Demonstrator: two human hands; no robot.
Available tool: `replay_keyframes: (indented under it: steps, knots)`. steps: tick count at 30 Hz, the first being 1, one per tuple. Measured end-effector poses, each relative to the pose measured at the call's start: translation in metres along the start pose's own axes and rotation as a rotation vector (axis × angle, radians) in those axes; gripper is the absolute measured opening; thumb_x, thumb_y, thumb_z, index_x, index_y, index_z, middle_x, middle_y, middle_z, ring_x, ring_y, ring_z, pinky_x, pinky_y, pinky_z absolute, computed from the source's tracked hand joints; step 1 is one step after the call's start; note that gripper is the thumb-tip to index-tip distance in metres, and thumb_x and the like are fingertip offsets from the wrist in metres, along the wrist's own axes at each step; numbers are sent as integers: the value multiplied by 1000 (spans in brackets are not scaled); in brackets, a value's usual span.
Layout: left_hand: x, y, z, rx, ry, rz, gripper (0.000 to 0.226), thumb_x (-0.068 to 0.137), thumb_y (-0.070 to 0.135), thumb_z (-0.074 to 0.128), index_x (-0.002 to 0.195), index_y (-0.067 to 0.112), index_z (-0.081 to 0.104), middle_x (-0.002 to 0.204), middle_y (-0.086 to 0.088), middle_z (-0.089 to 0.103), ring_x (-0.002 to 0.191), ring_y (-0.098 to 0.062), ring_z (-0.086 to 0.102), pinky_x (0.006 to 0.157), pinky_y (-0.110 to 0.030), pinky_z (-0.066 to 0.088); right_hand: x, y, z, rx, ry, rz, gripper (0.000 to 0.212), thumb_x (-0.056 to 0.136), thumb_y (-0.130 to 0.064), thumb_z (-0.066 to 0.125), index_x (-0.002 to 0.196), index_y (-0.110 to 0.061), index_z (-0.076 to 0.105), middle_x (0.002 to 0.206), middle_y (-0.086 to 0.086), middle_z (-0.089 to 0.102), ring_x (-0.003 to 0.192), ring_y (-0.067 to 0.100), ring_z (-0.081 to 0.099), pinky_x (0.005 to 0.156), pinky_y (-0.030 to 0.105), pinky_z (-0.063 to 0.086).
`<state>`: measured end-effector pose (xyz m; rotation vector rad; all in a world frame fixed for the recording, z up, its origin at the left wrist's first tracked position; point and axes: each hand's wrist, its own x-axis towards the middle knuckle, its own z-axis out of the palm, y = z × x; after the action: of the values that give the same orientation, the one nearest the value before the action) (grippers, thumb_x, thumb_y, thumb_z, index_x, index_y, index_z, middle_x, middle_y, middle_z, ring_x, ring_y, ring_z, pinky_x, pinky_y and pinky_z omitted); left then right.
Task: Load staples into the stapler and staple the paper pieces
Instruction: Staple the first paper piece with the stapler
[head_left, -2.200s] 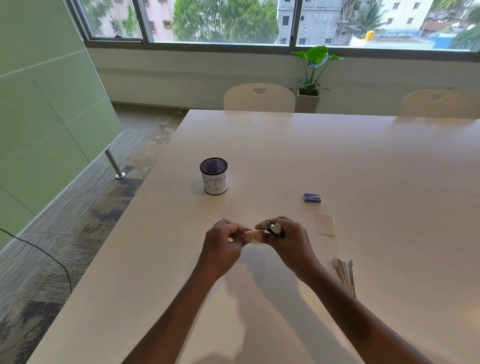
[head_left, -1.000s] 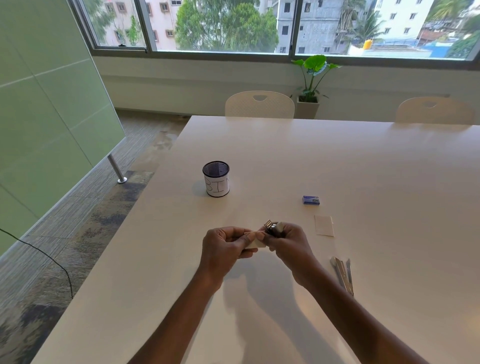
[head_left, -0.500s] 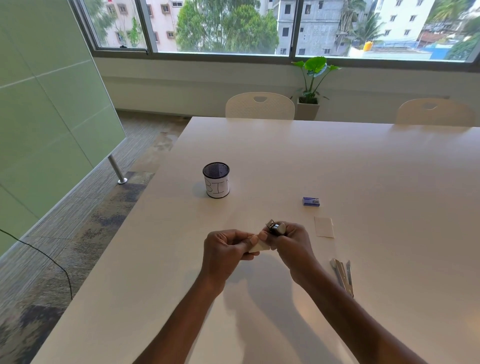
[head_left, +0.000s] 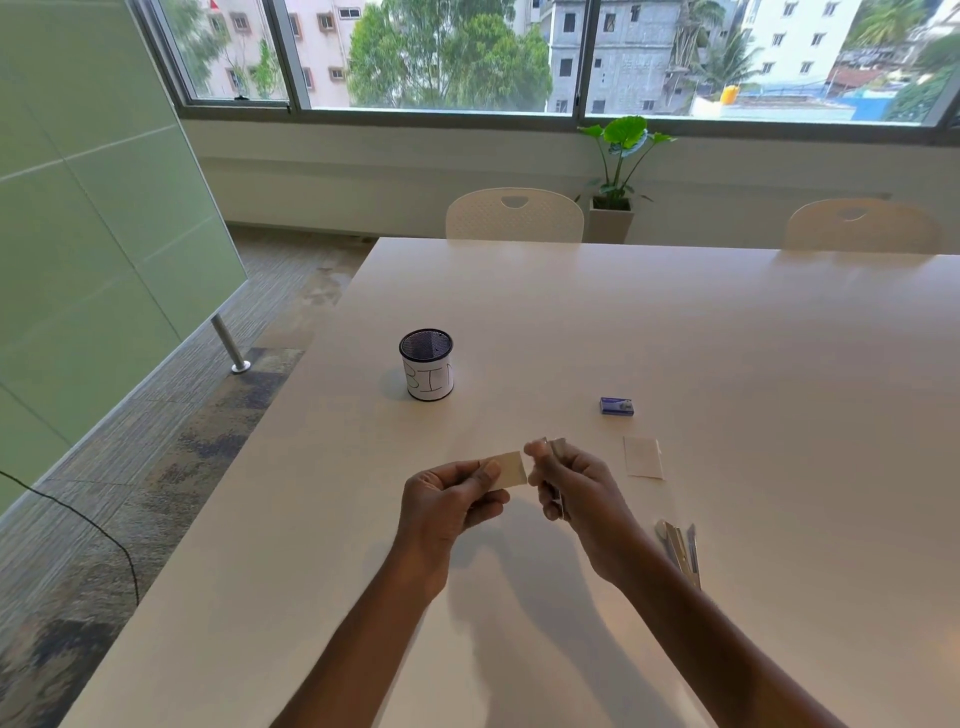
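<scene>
Paper piece held level between both hands, its free edge at the stapler.

Above the white surface (head_left: 727, 338), the left hand (head_left: 447, 506) pinches the paper piece (head_left: 508, 470) under its thumb. The piece's long axis runs left to right, towards the right hand (head_left: 576, 488). That hand is curled round the small stapler (head_left: 555, 449), which is held roughly upright. Its metal tip is just beside the paper's right edge; whether they touch, I cannot tell. A second paper piece (head_left: 643, 457) lies flat further right.
</scene>
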<state>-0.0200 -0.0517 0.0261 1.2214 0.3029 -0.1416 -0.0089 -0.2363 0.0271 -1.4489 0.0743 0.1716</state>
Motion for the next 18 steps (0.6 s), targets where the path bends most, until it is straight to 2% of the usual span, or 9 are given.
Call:
replay_keyframes:
  steps: [3,6,9,11,15,18]
  knots:
    - [2,1,1,-32,47,7,8,90,15,87,97,11,87,93,-18,85,75,-22,80,67,-26,66,-3,1,-4,129,-61,39,49,113,-44,48,132,-2,66,90,11,65,71,17,54,65,32,43]
    - [3,1,2,-48,67,15,9,90,15,87,98,12,87,94,-16,85,74,-21,80,67,-26,67,-7,7,-7,163,-115,34,49,113,-41,45,134,-1,66,93,11,64,75,18,55,66,33,45]
    - [3,0,2,-52,66,29,9,90,17,87,98,12,88,94,-17,85,74,-21,80,68,-26,67,-8,12,-8,108,-142,-16,44,107,-39,55,124,-3,73,96,12,63,80,16,59,68,32,48]
    - [4,-2,3,-39,61,44,13,90,18,88,101,12,88,96,-16,85,75,-21,80,69,-26,66,-10,14,-7,44,-158,-64,35,104,-37,63,120,-11,78,95,9,67,81,12,62,67,28,52]
    - [1,-5,4,-23,55,70,5,90,17,87,95,17,90,97,-14,86,78,-21,82,71,-26,67,-10,16,-4,21,-161,-118,30,101,-28,74,128,-16,79,100,7,74,90,15,66,71,27,57]
    - [0,-5,4,-35,81,88,8,91,15,85,92,21,91,96,-12,86,78,-21,82,72,-25,66,-10,15,-3,16,-145,-144,35,97,-26,81,130,-15,77,100,4,75,91,15,66,75,31,57]
